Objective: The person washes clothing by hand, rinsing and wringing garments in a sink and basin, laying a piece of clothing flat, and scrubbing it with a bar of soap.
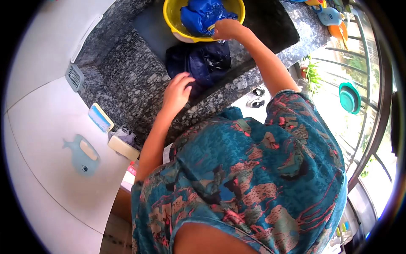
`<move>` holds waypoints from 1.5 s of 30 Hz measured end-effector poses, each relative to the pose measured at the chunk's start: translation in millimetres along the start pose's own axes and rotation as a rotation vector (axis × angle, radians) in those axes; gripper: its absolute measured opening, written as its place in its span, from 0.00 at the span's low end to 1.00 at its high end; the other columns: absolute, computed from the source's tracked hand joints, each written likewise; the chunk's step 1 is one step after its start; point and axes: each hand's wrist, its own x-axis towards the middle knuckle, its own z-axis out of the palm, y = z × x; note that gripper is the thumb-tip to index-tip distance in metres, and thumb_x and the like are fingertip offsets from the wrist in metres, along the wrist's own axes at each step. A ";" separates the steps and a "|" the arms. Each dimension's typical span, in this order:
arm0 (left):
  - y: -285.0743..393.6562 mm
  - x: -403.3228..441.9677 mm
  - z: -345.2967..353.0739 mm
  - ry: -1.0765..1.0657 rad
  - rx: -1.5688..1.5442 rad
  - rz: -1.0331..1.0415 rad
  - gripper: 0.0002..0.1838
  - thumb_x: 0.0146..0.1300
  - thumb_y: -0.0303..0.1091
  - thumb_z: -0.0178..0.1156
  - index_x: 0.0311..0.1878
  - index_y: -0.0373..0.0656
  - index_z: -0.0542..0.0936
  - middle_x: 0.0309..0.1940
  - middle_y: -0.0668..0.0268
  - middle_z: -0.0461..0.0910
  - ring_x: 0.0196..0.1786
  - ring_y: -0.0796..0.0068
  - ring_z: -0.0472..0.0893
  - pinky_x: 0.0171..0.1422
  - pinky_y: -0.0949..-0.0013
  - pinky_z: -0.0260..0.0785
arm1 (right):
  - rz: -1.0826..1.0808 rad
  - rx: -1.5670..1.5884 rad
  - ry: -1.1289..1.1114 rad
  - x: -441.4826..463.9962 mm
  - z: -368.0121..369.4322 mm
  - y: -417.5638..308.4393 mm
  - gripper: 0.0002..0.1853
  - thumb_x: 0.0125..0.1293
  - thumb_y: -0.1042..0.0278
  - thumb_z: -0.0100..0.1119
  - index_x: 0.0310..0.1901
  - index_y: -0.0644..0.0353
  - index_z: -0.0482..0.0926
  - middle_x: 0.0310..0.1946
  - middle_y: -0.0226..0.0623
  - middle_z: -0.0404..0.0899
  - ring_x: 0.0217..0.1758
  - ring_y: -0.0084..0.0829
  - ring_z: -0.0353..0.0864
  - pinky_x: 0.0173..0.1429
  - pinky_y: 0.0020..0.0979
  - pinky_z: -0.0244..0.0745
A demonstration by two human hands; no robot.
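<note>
A yellow basin (168,17) stands in the dark stone sink, with a wet, bunched blue cloth (196,17) inside. My right hand (228,29) is closed over the basin's near rim, fingers curled at the cloth's edge; a small yellow strip shows beside them. Its fingertips are partly hidden. Just below the basin lies a wet navy fabric item (203,63), glossy and folded, with foam on its right side. My left hand (177,94) is at the near left edge of that fabric, fingers loosely apart and holding nothing.
Speckled granite (127,72) surrounds the sink. Along the left wall are a grey soap holder (75,78), a blue-and-white brush (100,117) and a cream block (123,148). A light blue bottle (329,16) stands at the upper right, near window bars and a green collapsible bowl (349,98).
</note>
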 end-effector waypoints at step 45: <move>-70.0 -103.9 -51.9 0.338 0.447 -0.620 0.17 0.61 0.43 0.61 0.51 0.46 0.78 0.47 0.60 0.78 0.47 0.53 0.80 0.45 0.53 0.74 | -0.650 0.154 0.344 -14.9 130.6 -112.4 0.24 0.58 0.72 0.55 0.58 0.48 0.78 0.61 0.39 0.73 0.56 0.46 0.77 0.62 0.40 0.71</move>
